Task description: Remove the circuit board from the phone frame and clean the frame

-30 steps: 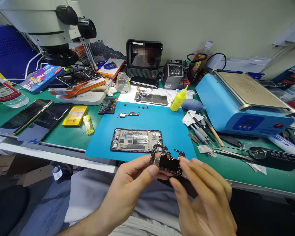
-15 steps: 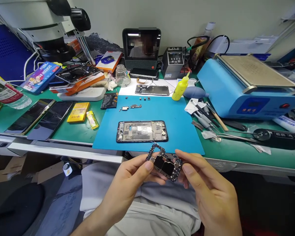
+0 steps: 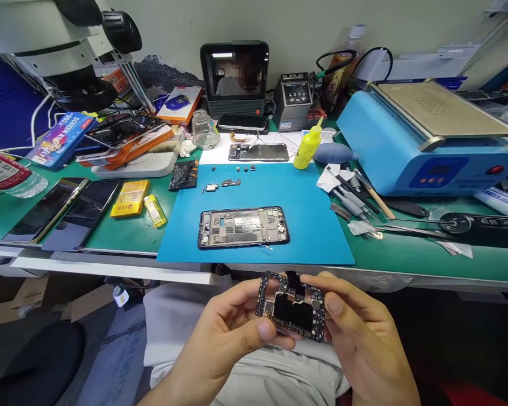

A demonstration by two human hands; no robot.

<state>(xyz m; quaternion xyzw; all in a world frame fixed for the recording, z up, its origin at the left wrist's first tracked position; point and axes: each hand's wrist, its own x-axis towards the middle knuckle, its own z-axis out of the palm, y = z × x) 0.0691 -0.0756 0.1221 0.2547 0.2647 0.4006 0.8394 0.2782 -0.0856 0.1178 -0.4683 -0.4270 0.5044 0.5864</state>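
Observation:
Between my two hands, over my lap, is a dark phone circuit board (image 3: 293,313) with a cut-out at its upper left. My left hand (image 3: 237,327) grips its left side, thumb at the lower left edge. My right hand (image 3: 358,318) pinches its right side between thumb and fingers. Beyond them on a blue mat (image 3: 313,225) lies an opened phone frame (image 3: 243,227) with a thin wire at its lower edge. Small phone parts (image 3: 231,182) and a dark battery-like piece (image 3: 183,175) lie farther back, near a phone back panel (image 3: 258,152).
On the right stand a blue heating plate machine (image 3: 432,146), a yellow squeeze bottle (image 3: 308,148) and several tools (image 3: 351,194). At the left are two phones (image 3: 84,211), a yellow box (image 3: 130,198) and a microscope (image 3: 63,62). A glass jar (image 3: 205,132) and a display (image 3: 237,79) stand behind.
Both hands have lowered slightly with the board and moved a little right, and the board is turned to a flatter angle. The view has shifted slightly; things on the bench lie as before.

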